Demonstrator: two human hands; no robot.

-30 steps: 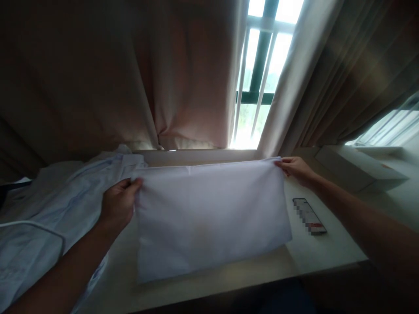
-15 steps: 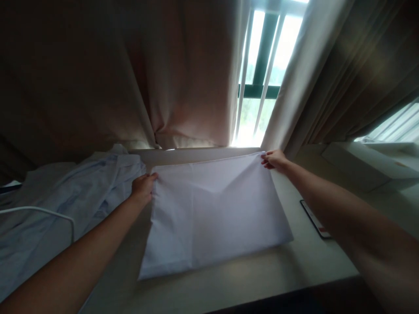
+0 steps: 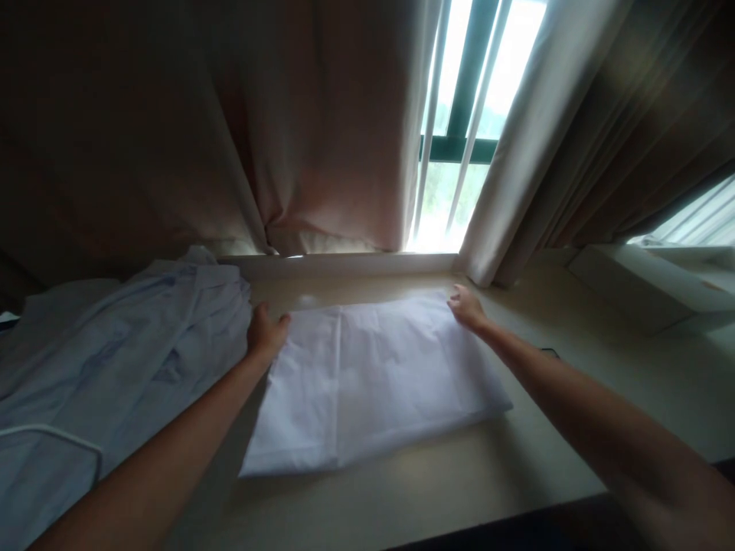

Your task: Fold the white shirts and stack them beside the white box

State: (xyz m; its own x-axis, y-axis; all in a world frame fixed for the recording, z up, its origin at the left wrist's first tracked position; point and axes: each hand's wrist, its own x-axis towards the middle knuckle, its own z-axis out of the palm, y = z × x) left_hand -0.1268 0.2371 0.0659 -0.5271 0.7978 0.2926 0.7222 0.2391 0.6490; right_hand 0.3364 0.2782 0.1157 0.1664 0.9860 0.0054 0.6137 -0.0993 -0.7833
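A folded white cloth is spread over the pale tabletop, with a straight crease running down its left part and soft wrinkles across it. At its far left corner my left hand grips the edge, thumb raised and the fingers partly hidden. My right hand has its fingers closed at the far right corner, slightly blurred. Between the two hands the far edge of the cloth runs nearly straight.
A heap of white garments lies on the left, with a white bent rod or cable over it. A box-like white object stands at the far right. A dark-edged flat device is mostly behind my right forearm. Curtains hang behind.
Both hands have come lower and nearer, bringing the cloth's far edge down. The cloth looks flatter and more wrinkled than the taut sheet before. My right forearm now covers most of the device.
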